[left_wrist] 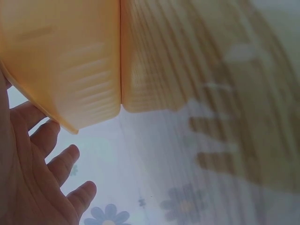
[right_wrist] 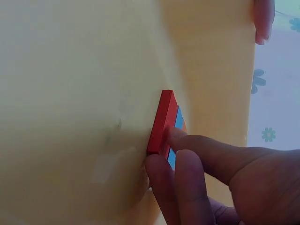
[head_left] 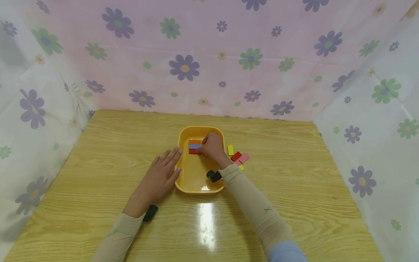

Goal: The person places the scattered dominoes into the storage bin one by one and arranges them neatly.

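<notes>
Inside a yellow plastic tray [head_left: 193,178], three flat blocks lie side by side: an orange block [head_left: 195,142], a blue block [head_left: 194,146] and a red block [head_left: 192,151], the red one nearest to me. My right hand [head_left: 212,147] reaches over the tray's right side and pinches the red block [right_wrist: 161,124] at its right end, thumb on its face and a fingertip at the end. With fingers spread fairly straight, my left hand [head_left: 160,174] rests against the tray's left rim. The left wrist view shows those fingers [left_wrist: 63,164] by the tray's outer wall [left_wrist: 70,61].
To the right of the tray on the wooden table [head_left: 131,138] lie a yellow block [head_left: 230,150], another red block [head_left: 236,156], a pink block [head_left: 244,158] and partly covered pink and yellow ones. Flowered cloth [head_left: 209,47] stands behind and at both sides.
</notes>
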`<action>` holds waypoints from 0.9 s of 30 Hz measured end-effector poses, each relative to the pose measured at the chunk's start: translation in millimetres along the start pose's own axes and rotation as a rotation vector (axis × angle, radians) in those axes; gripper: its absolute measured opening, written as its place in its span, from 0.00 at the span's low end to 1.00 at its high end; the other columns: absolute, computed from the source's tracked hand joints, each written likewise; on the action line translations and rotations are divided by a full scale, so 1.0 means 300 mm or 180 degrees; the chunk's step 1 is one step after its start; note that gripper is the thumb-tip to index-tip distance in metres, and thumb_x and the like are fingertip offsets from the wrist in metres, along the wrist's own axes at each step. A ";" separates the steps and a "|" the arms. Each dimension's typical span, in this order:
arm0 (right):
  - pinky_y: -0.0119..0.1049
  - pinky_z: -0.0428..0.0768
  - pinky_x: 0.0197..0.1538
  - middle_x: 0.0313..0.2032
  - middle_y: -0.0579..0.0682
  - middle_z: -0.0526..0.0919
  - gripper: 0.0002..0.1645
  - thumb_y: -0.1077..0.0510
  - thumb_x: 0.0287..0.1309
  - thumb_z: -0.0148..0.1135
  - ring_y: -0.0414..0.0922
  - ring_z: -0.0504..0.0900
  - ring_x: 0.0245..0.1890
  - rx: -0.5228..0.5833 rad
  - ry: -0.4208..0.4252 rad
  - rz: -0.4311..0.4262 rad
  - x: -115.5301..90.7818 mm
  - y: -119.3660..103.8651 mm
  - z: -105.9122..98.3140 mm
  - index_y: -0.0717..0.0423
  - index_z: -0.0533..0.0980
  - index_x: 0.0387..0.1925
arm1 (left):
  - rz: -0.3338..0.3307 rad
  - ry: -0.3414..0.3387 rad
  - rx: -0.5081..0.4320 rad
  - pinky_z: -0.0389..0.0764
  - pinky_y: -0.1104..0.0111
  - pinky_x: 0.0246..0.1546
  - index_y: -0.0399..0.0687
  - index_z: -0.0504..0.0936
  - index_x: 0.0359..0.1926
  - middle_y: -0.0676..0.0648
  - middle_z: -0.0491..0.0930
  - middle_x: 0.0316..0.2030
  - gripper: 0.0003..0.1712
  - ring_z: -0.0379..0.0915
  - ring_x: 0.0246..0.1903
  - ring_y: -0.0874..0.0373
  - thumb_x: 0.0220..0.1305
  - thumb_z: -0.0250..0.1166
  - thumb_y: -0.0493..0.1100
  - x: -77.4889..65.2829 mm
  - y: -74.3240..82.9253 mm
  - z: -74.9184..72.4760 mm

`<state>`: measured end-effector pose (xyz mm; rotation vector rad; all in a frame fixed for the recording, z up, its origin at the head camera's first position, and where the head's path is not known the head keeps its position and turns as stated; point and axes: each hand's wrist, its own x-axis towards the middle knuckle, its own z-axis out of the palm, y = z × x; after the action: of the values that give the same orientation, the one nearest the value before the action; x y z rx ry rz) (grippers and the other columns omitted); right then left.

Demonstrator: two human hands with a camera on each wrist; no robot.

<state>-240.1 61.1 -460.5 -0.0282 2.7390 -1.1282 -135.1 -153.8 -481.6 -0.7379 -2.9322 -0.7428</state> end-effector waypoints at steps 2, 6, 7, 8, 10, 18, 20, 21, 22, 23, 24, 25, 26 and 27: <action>0.28 0.71 0.27 0.24 0.50 0.77 0.18 0.58 0.50 0.80 0.44 0.74 0.24 -0.0070 -0.0027 0.0003 -0.001 -0.007 -0.004 0.66 0.80 0.33 | 0.0001 -0.0004 0.0008 0.50 0.37 0.74 0.49 0.54 0.81 0.47 0.51 0.80 0.36 0.46 0.78 0.41 0.80 0.50 0.53 0.001 0.000 0.000; 0.28 0.70 0.23 0.15 0.49 0.77 0.17 0.56 0.56 0.76 0.44 0.77 0.18 -0.0055 -0.0174 0.0075 -0.013 -0.027 -0.017 0.67 0.81 0.35 | 0.0010 0.0013 0.0019 0.51 0.37 0.73 0.48 0.55 0.80 0.47 0.51 0.80 0.35 0.47 0.78 0.40 0.79 0.51 0.52 0.003 -0.001 0.001; 0.29 0.72 0.24 0.16 0.50 0.79 0.17 0.56 0.58 0.75 0.46 0.80 0.19 0.0019 -0.0241 0.0105 -0.019 -0.034 -0.024 0.68 0.80 0.38 | 0.0012 0.0019 0.0017 0.51 0.36 0.73 0.47 0.56 0.80 0.47 0.51 0.80 0.35 0.47 0.78 0.40 0.79 0.51 0.52 0.003 -0.001 0.001; 0.29 0.75 0.26 0.18 0.52 0.82 0.19 0.56 0.59 0.74 0.47 0.83 0.20 0.0105 -0.0292 0.0130 -0.025 -0.040 -0.034 0.68 0.80 0.42 | 0.0011 0.0022 0.0010 0.51 0.36 0.73 0.47 0.56 0.80 0.47 0.51 0.80 0.35 0.47 0.78 0.40 0.79 0.51 0.52 0.003 -0.002 0.001; 0.31 0.80 0.30 0.23 0.54 0.86 0.23 0.54 0.62 0.72 0.50 0.87 0.24 0.0193 -0.0370 0.0107 -0.037 -0.051 -0.058 0.68 0.78 0.49 | 0.0008 0.0019 -0.0008 0.51 0.36 0.73 0.47 0.56 0.80 0.47 0.51 0.80 0.35 0.47 0.78 0.40 0.79 0.51 0.52 0.002 -0.001 0.001; 0.50 0.88 0.44 0.47 0.64 0.85 0.26 0.46 0.72 0.60 0.62 0.88 0.42 0.0937 -0.0515 -0.0321 -0.085 -0.040 -0.208 0.65 0.79 0.56 | -0.0002 -0.0020 -0.0060 0.49 0.36 0.74 0.48 0.54 0.81 0.47 0.50 0.80 0.35 0.46 0.78 0.39 0.80 0.50 0.52 0.003 0.005 -0.001; 0.47 0.88 0.44 0.48 0.65 0.85 0.26 0.45 0.75 0.55 0.64 0.87 0.45 0.1126 -0.0471 -0.0459 -0.090 -0.014 -0.236 0.63 0.79 0.56 | 0.0015 0.0009 -0.0070 0.49 0.36 0.73 0.48 0.54 0.81 0.46 0.50 0.80 0.35 0.46 0.78 0.39 0.80 0.50 0.52 0.003 0.003 0.001; 0.45 0.88 0.43 0.48 0.64 0.85 0.27 0.44 0.76 0.53 0.64 0.86 0.45 0.1200 -0.0435 -0.0496 -0.092 0.001 -0.247 0.63 0.79 0.56 | 0.0029 0.0027 -0.0069 0.50 0.35 0.73 0.47 0.54 0.80 0.45 0.51 0.80 0.35 0.47 0.78 0.38 0.80 0.50 0.52 0.003 0.002 0.003; 0.43 0.88 0.42 0.48 0.65 0.85 0.28 0.44 0.77 0.51 0.65 0.86 0.46 0.1259 -0.0395 -0.0522 -0.095 0.016 -0.258 0.63 0.79 0.57 | 0.0041 0.0043 -0.0065 0.50 0.35 0.73 0.47 0.54 0.80 0.45 0.51 0.80 0.35 0.47 0.78 0.38 0.80 0.50 0.52 0.003 0.001 0.004; 0.42 0.88 0.42 0.49 0.65 0.85 0.29 0.43 0.78 0.49 0.65 0.85 0.46 0.1311 -0.0358 -0.0533 -0.098 0.033 -0.266 0.64 0.79 0.57 | 0.0054 0.0054 -0.0066 0.50 0.35 0.73 0.46 0.55 0.80 0.44 0.51 0.80 0.35 0.47 0.78 0.37 0.80 0.50 0.52 0.003 0.000 0.005; 0.41 0.88 0.42 0.49 0.66 0.84 0.30 0.43 0.79 0.47 0.65 0.85 0.46 0.1359 -0.0318 -0.0533 -0.100 0.049 -0.272 0.64 0.78 0.57 | 0.0064 0.0067 -0.0066 0.51 0.34 0.72 0.46 0.55 0.80 0.44 0.52 0.80 0.35 0.48 0.77 0.37 0.80 0.50 0.51 0.002 0.000 0.006; 0.41 0.88 0.42 0.49 0.66 0.85 0.31 0.43 0.79 0.46 0.64 0.85 0.46 0.1388 -0.0267 -0.0529 -0.103 0.065 -0.278 0.65 0.78 0.57 | 0.0064 0.0070 -0.0073 0.50 0.35 0.72 0.45 0.55 0.80 0.44 0.52 0.80 0.35 0.48 0.77 0.37 0.80 0.50 0.51 0.002 -0.001 0.007; 0.41 0.88 0.42 0.48 0.66 0.85 0.32 0.42 0.79 0.45 0.64 0.85 0.45 0.1426 -0.0219 -0.0529 -0.106 0.081 -0.281 0.67 0.78 0.56 | 0.0062 0.0065 -0.0084 0.50 0.35 0.73 0.45 0.55 0.80 0.44 0.52 0.80 0.35 0.48 0.78 0.37 0.80 0.50 0.51 0.003 -0.001 0.007; 0.41 0.88 0.41 0.47 0.66 0.85 0.32 0.43 0.80 0.44 0.63 0.86 0.44 0.1464 -0.0163 -0.0533 -0.108 0.096 -0.284 0.68 0.78 0.56 | 0.0065 0.0057 -0.0083 0.50 0.34 0.72 0.45 0.55 0.80 0.43 0.52 0.80 0.35 0.47 0.77 0.36 0.80 0.50 0.51 0.003 0.000 0.007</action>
<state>-221.6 143.9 -416.2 -0.2238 2.4028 -1.7478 -135.7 -152.5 -483.5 -0.7577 -2.8999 -0.7832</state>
